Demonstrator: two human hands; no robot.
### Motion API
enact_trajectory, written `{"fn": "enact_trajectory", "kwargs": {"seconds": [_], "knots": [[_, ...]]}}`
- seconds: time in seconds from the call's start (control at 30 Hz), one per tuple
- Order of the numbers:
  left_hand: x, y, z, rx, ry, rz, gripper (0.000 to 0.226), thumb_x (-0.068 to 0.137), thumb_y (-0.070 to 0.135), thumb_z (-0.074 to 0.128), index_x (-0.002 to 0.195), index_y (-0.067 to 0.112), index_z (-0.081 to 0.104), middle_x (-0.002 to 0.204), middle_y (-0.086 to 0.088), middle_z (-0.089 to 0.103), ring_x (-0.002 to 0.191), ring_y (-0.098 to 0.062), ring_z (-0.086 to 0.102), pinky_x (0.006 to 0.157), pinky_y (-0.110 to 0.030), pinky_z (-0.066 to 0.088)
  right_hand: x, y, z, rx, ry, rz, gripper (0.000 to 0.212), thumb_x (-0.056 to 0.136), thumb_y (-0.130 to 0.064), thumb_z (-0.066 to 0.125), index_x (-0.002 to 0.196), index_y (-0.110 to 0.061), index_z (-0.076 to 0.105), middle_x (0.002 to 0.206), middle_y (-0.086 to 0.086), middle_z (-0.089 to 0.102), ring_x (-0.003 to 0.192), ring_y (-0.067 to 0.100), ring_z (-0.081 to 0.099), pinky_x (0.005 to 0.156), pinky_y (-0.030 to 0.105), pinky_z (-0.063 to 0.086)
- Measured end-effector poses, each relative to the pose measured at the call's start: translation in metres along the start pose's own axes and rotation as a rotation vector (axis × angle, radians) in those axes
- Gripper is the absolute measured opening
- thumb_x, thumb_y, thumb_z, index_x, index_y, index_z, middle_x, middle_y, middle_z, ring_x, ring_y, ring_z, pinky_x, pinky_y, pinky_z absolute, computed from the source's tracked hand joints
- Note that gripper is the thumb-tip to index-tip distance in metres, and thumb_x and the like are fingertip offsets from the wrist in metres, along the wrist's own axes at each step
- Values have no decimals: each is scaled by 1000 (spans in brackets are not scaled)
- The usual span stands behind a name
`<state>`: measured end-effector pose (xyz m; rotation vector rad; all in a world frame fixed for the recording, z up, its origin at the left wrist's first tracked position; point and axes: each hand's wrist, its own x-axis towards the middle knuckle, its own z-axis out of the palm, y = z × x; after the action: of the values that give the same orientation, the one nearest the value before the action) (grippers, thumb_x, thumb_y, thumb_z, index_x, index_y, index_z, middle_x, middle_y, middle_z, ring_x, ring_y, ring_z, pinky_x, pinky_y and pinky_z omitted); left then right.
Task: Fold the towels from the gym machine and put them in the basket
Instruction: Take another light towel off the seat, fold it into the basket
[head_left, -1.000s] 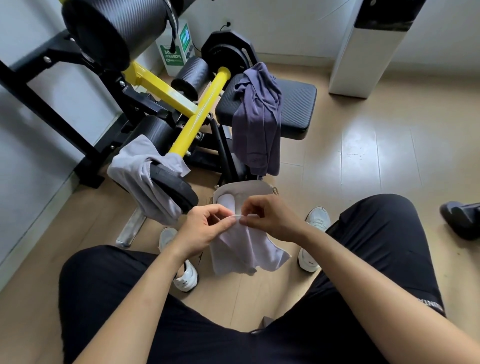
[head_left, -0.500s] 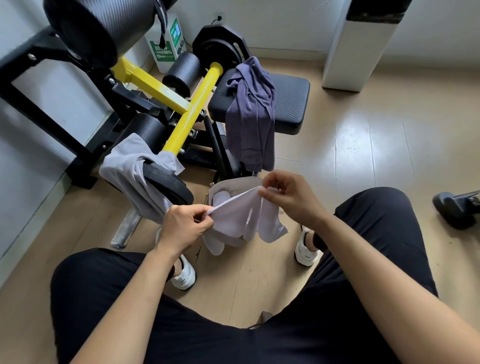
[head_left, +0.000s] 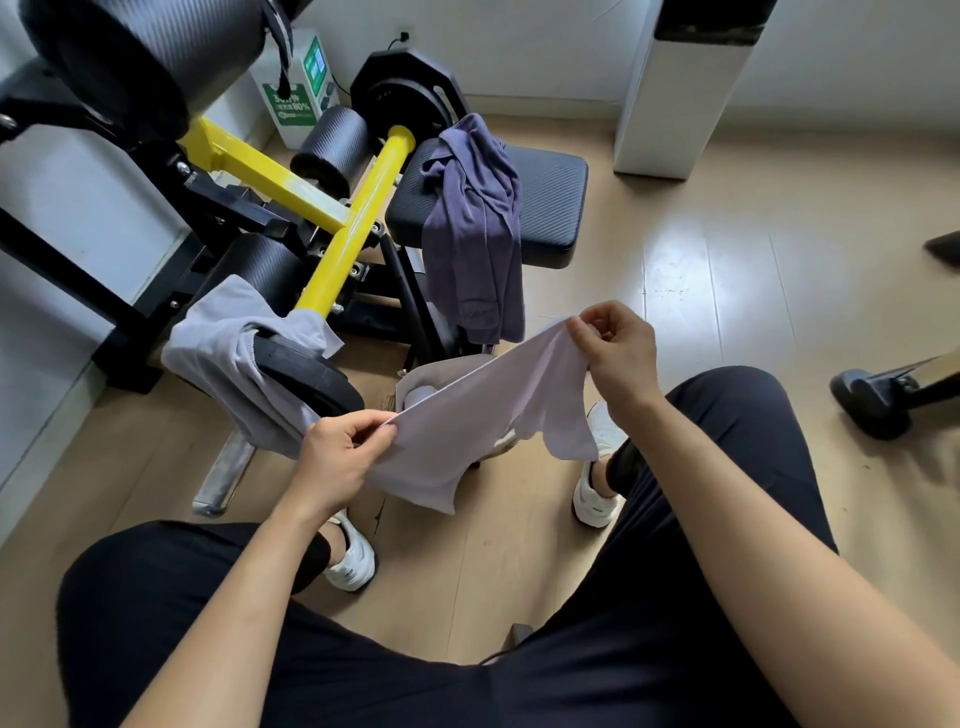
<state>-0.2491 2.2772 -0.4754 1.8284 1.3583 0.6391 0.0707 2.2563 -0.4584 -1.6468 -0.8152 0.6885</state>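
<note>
Currently your left hand (head_left: 340, 452) and right hand (head_left: 615, 345) each pinch a top corner of the pale lilac towel (head_left: 483, 415), stretched mid-frame over the basket (head_left: 415, 370). Its lower edge hangs uneven, so a fold could go crooked; a slack pinch would drop it in unfolded.

A second ago the left hand (head_left: 337, 457) and the right hand (head_left: 615, 348) pinched the pale lilac towel (head_left: 478, 415) with their fingertips almost touching, right above the basket (head_left: 415, 375). Now they have drawn apart. The left hand has dropped to the basket's near-left side, and the right has risen to its far-right side. The towel's top edge, bunched before, is pulled into a straight slanting line between them. The cloth now hangs as a broad sheet hiding most of the basket's mouth.
</note>
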Motion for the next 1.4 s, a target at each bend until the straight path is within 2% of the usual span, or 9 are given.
{"fn": "enact_trajectory", "kwargs": {"seconds": [0.13,0.27,0.43,0.57,0.7,0.8,1.0,1.2,1.4], "knots": [[2,12,4,-330,31,-62,11,96,11,65,97,12,76,68,17,73,63,6,62,63,-8,46,0,8,2,-130,-67,25,4,87,-21,72,85,-18,69,70,-4,62,67,13,58,66,37,52],[3,17,8,-413,-16,-36,13,96,19,65,99,14,76,87,7,76,83,-3,65,76,-18,51,-17,1,11,-154,-333,-75,18,86,-15,73,102,-23,73,66,-1,58,63,10,53,63,29,46],[2,25,16,-375,-159,9,17,95,34,66,100,21,77,91,8,75,88,-5,65,80,-22,50,-45,-3,35,-87,-785,-179,40,90,-13,74,129,-21,67,69,-2,40,65,11,38,61,27,34],[-3,30,14,-376,-235,62,16,95,27,66,103,20,78,99,-1,77,96,-10,69,85,-21,52,-58,-4,52,-85,-963,-162,29,94,-19,70,123,-23,68,70,5,42,66,18,39,60,34,34],[-4,25,6,-336,-261,37,19,97,21,64,110,17,77,104,-1,78,101,-11,70,85,-20,52,-59,-3,57,-144,-929,-147,2,93,-16,72,93,-18,72,68,-16,57,65,0,47,62,18,37],[-4,16,-1,-316,-191,-19,15,96,15,67,106,20,78,98,-3,78,92,-10,69,81,-27,54,-53,-5,52,-170,-873,-100,16,93,-17,72,80,-26,67,64,-19,58,63,-3,48,59,16,39],[-3,6,-11,-275,-164,-64,17,95,8,67,100,19,78,92,5,78,86,-6,70,80,-25,56,-43,-7,39,-135,-729,-45,8,93,-16,71,85,-14,70,70,-5,61,64,8,53,56,24,45],[0,14,-7,-526,11,-146,11,85,19,74,85,9,77,76,1,75,74,-9,67,68,-22,58,-35,-1,35,-119,-586,-51,7,93,-17,70,86,-15,70,71,3,66,63,13,59,57,30,53],[2,23,6,-608,81,-150,6,91,9,69,89,7,74,76,1,75,74,-8,68,68,-24,58,-43,-4,38,62,-570,32,4,92,-5,70,91,-5,73,71,9,69,64,16,64,64,32,57]]}}
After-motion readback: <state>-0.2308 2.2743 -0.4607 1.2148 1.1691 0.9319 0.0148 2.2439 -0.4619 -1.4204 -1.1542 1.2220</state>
